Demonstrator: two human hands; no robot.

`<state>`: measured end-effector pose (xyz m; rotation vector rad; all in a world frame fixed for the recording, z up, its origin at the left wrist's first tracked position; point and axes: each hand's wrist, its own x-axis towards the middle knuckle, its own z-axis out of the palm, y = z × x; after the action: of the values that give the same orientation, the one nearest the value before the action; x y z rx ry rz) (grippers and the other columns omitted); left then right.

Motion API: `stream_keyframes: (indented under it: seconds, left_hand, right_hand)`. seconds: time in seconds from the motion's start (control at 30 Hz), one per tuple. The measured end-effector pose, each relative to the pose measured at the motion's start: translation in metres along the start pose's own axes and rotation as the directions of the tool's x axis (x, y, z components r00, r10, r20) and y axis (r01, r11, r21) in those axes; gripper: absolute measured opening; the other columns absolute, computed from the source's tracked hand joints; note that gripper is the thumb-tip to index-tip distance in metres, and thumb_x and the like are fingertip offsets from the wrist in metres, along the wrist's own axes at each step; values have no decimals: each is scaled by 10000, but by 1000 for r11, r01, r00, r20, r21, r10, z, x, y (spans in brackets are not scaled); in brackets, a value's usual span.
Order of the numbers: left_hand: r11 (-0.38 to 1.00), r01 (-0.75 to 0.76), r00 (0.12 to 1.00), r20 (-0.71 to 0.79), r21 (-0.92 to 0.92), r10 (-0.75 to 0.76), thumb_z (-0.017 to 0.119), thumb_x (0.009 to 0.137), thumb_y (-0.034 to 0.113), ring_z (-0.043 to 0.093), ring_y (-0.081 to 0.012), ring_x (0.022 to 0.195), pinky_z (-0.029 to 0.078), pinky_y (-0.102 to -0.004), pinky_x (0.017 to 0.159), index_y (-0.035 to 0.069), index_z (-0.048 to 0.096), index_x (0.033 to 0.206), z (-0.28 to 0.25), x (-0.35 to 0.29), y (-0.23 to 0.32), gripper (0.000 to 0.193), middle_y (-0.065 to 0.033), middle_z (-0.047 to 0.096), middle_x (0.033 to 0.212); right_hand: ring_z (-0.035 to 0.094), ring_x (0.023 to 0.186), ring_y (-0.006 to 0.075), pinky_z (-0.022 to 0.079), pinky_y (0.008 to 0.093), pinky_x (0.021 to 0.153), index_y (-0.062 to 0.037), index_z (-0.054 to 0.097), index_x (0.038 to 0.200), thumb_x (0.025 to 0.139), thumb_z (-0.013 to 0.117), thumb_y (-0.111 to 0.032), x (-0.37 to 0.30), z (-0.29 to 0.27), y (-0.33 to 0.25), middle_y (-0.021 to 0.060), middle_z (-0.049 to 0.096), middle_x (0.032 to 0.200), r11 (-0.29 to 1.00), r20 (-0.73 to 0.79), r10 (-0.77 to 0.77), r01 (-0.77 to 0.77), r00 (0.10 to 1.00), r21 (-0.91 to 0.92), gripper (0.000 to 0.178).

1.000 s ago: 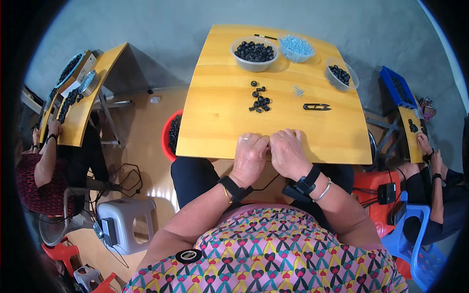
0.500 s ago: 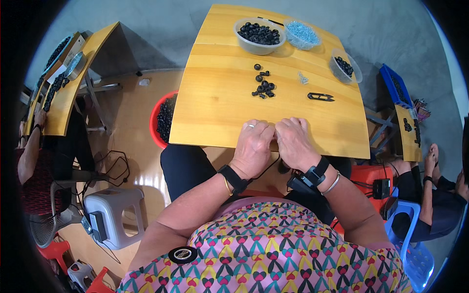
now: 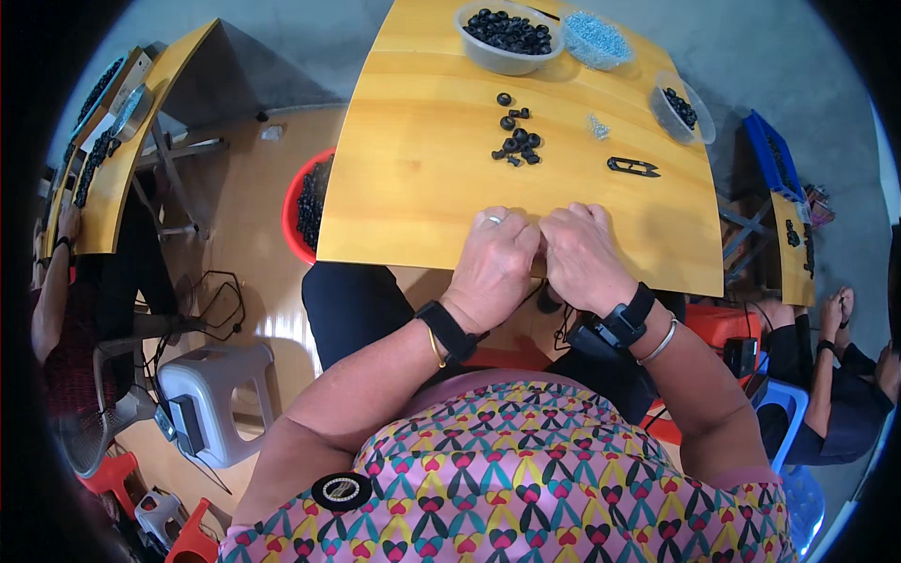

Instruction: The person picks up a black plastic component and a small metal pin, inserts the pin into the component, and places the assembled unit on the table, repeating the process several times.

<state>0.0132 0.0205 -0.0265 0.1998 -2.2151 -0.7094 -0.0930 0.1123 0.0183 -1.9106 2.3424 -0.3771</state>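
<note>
At the near edge of the wooden table (image 3: 413, 197), my left hand (image 3: 495, 261) and my right hand (image 3: 584, 255) are held close together. The fingers of both are curled and closed; whatever they grip is hidden behind the knuckles. Beyond them lies a loose group of small black round parts (image 3: 519, 141). Black thread snips (image 3: 634, 167) rest to the right of these, with a little pile of clear, pale small pieces (image 3: 598, 126) above the snips.
A bowl of black parts (image 3: 499, 59), a bowl of light blue pieces (image 3: 601, 42) and a smaller tub (image 3: 674, 124) line the far side. A red basin (image 3: 293, 220) stands left of the table. Other people sit at tables on both sides; a grey stool (image 3: 211, 399) is lower left.
My view has tilted slightly, so the table and its things sit higher in the picture. Both hands remain closed at the table edge, now with a small gap between them.
</note>
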Motion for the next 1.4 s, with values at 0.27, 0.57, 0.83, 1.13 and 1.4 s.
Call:
stream_keyframes:
  seconds: [0.27,0.57,0.83,1.13,1.4]
  left_hand:
    - [751,416,899,111,-512,-423,632,774,73,538,-136,670,425,-243,652,8,619,858,-16,5,5,108,-53,608,739]
    - [-158,552,692,556,-819,-460,578,832,110,552,-119,719,457,-266,711,20,613,943,-54,23,38,147,-56,616,837]
    - [-236,538,703,585,-810,-405,576,834,114,560,-124,752,471,-277,731,25,607,962,-43,20,59,160,-45,614,844]
    - [93,600,738,504,-795,-448,575,838,127,560,-104,686,485,-247,641,8,617,935,-49,21,70,159,-39,614,799]
    - [-118,622,699,616,-774,-363,539,860,144,573,-130,641,493,-252,610,-7,607,894,-49,23,67,169,-80,623,803]
  right_hand:
    - [483,680,203,364,335,713,-26,504,744,857,431,-176,-11,3,12,80,509,683,884,-150,127,-43,981,465,202]
    - [434,638,64,379,207,585,-22,467,820,885,490,-122,-35,-29,-13,-8,457,687,424,-262,326,107,909,899,122]
    - [470,613,87,402,232,553,-4,479,831,842,528,-65,-43,-37,-28,30,511,686,584,-366,314,125,876,802,79]
    - [529,593,171,422,286,544,8,466,824,804,509,6,-53,-47,-25,98,531,662,677,-296,255,48,921,734,47]
    - [544,618,199,426,298,561,4,445,824,799,497,18,-55,-53,-23,132,532,705,786,-345,149,101,927,609,60]
